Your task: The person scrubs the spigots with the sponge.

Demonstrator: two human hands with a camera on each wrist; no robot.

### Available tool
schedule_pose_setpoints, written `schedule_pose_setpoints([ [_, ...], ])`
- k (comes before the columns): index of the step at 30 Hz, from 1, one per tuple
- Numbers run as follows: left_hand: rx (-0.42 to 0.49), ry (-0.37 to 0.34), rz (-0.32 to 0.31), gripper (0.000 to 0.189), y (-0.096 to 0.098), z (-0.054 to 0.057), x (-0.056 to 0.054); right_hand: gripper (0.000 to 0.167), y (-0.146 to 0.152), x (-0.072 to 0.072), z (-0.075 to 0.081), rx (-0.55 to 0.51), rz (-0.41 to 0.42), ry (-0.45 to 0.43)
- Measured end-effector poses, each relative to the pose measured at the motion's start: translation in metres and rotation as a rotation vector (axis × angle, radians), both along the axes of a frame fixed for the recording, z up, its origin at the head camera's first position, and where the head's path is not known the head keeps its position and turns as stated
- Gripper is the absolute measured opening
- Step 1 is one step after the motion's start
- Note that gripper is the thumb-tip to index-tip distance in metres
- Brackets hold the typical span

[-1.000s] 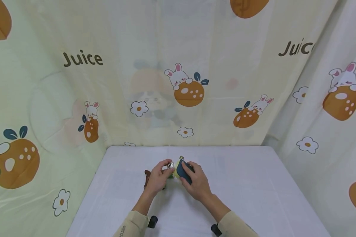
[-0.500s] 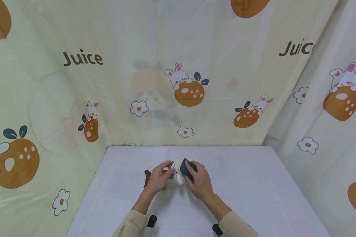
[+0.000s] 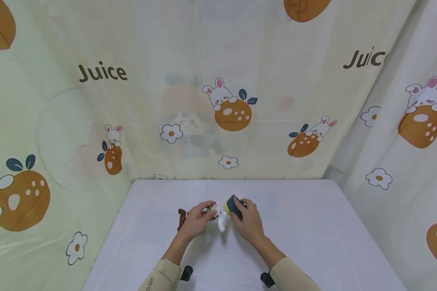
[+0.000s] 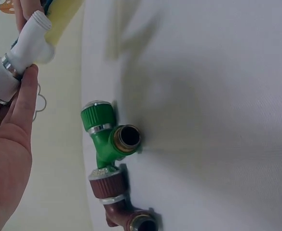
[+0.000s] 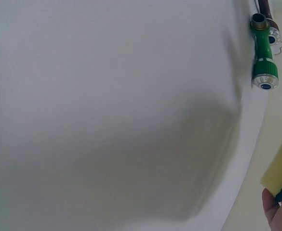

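Note:
My left hand pinches a white plastic tap by its ribbed collar, with thumb and fingers about the metal-ringed end. The tap's spout hangs toward the table in the head view. To its right, my right hand grips a sponge, yellow on one side and dark blue on the other. The yellow side faces the white tap; whether they touch I cannot tell. Below the left hand, a green tap and a brown tap lie on the table, close together.
The white-covered table extends around both hands. A patterned curtain hangs at its back and sides. Black wrist straps or mounts show beside the sleeves.
The sponge has moved a little to the right with my right hand. The white tap has turned in my left hand, so its spout now shows below the fingers.

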State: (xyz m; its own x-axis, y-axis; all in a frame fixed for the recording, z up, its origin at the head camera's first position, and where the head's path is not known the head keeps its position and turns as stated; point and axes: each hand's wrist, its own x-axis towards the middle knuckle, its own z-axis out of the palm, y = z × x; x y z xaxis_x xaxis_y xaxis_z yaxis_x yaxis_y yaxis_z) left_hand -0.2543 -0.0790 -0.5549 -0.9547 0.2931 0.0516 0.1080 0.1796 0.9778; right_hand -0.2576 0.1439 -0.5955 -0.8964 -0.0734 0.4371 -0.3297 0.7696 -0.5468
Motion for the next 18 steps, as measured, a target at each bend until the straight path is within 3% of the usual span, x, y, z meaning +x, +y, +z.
schedule_pose_setpoints([
  [6,0.019,-0.025,-0.012,0.040,-0.0008,-0.0014,0.0000,0.054,0.0009,-0.0047,0.0029,-0.142,-0.047,-0.214],
  [11,0.053,-0.043,-0.037,0.043,-0.0021,-0.0027,0.0004,0.055,0.0036,-0.0090,0.0008,-0.264,-0.099,-0.335],
  [14,0.054,-0.047,-0.026,0.046,-0.0038,-0.0034,0.0009,0.057,0.0035,-0.0100,0.0000,-0.301,-0.109,-0.344],
  [18,0.018,-0.039,0.035,0.043,-0.0060,-0.0055,0.0000,0.059,0.0003,-0.0076,0.0020,-0.365,-0.048,-0.303],
])
